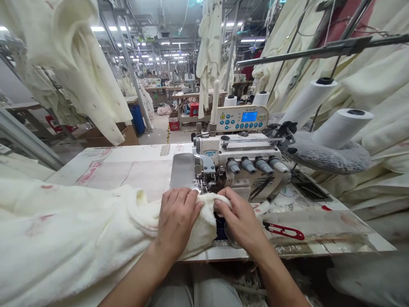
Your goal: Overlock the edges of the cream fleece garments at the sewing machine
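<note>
A cream fleece garment (79,230) lies across the table and over its left front edge. My left hand (177,219) rests palm down on the fleece just in front of the presser foot (202,183) of the white overlock sewing machine (236,162), fingers together and flat. My right hand (240,219) pinches the edge of the same fleece right beside the needle area, with its fingers curled on the fabric.
Red thread snips (284,231) lie on the table (134,166) right of my right hand. White thread cones (341,127) stand behind the machine, whose control panel (243,118) has a blue screen. Cream garments (79,64) hang overhead and pile up at the right.
</note>
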The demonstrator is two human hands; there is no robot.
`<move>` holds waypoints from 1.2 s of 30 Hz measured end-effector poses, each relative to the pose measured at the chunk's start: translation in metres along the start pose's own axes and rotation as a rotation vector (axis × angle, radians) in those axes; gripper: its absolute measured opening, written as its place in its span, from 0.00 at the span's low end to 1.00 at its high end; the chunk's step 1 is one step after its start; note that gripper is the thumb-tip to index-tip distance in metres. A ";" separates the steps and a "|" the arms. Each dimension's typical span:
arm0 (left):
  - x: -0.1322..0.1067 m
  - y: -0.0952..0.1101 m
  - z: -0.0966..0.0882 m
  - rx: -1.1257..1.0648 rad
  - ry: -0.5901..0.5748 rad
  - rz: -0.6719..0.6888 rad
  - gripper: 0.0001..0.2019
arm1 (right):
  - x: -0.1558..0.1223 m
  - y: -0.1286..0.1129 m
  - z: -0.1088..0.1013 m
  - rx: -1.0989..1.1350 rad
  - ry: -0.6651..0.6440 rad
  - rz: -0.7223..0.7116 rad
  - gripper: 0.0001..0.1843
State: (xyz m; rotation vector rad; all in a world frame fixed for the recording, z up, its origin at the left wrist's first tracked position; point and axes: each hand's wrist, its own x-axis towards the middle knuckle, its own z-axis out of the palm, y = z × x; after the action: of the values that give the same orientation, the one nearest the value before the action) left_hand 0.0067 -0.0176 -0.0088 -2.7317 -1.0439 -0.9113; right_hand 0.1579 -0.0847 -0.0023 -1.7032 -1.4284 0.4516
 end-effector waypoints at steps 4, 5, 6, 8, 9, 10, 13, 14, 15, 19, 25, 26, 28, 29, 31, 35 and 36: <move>0.004 0.001 -0.003 -0.098 -0.155 -0.075 0.07 | 0.001 0.004 0.006 0.038 0.018 0.066 0.07; 0.006 0.000 -0.003 -0.151 -0.178 -0.088 0.07 | 0.001 0.004 0.006 0.054 0.006 0.076 0.07; 0.008 -0.001 -0.004 -0.206 -0.196 -0.100 0.07 | 0.002 0.003 0.006 0.065 -0.004 0.080 0.08; 0.011 -0.004 -0.004 -0.290 -0.216 -0.125 0.08 | 0.004 0.003 0.005 0.059 0.002 0.077 0.10; 0.012 -0.005 -0.004 -0.312 -0.220 -0.137 0.08 | 0.005 0.002 0.005 0.040 0.013 0.072 0.10; 0.014 -0.006 -0.004 -0.323 -0.225 -0.151 0.09 | 0.007 0.002 0.005 0.009 0.026 0.068 0.11; 0.018 -0.006 -0.003 -0.311 -0.241 -0.178 0.08 | 0.009 0.001 0.010 -0.132 0.069 0.058 0.09; 0.019 -0.006 -0.002 -0.296 -0.240 -0.177 0.07 | 0.010 0.001 0.013 -0.190 0.095 0.045 0.09; 0.021 -0.006 0.000 -0.276 -0.231 -0.173 0.06 | 0.010 0.002 0.016 -0.243 0.128 0.027 0.08; 0.024 -0.005 0.006 -0.201 -0.170 -0.139 0.05 | 0.008 0.007 0.028 -0.303 0.247 -0.065 0.07; 0.025 -0.005 0.009 -0.173 -0.150 -0.125 0.06 | 0.005 0.015 0.033 -0.286 0.312 -0.090 0.07; 0.025 -0.005 0.009 -0.175 -0.151 -0.123 0.06 | 0.005 0.015 0.033 -0.287 0.313 -0.093 0.07; 0.025 -0.006 0.009 -0.186 -0.153 -0.120 0.06 | 0.005 0.015 0.034 -0.287 0.319 -0.101 0.08; 0.025 -0.006 0.008 -0.193 -0.156 -0.119 0.06 | 0.005 0.015 0.034 -0.289 0.323 -0.105 0.08; 0.026 -0.007 0.008 -0.209 -0.160 -0.121 0.06 | 0.005 0.015 0.036 -0.301 0.333 -0.111 0.08; 0.031 -0.011 0.007 -0.229 -0.188 -0.129 0.05 | 0.008 0.018 0.041 -0.345 0.381 -0.118 0.06; 0.032 -0.012 0.007 -0.232 -0.199 -0.132 0.05 | 0.008 0.018 0.040 -0.359 0.388 -0.123 0.06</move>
State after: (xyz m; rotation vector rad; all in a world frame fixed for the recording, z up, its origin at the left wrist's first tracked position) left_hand 0.0215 0.0121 0.0020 -3.0281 -1.2369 -0.8394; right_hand 0.1423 -0.0623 -0.0382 -1.8416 -1.3667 -0.2098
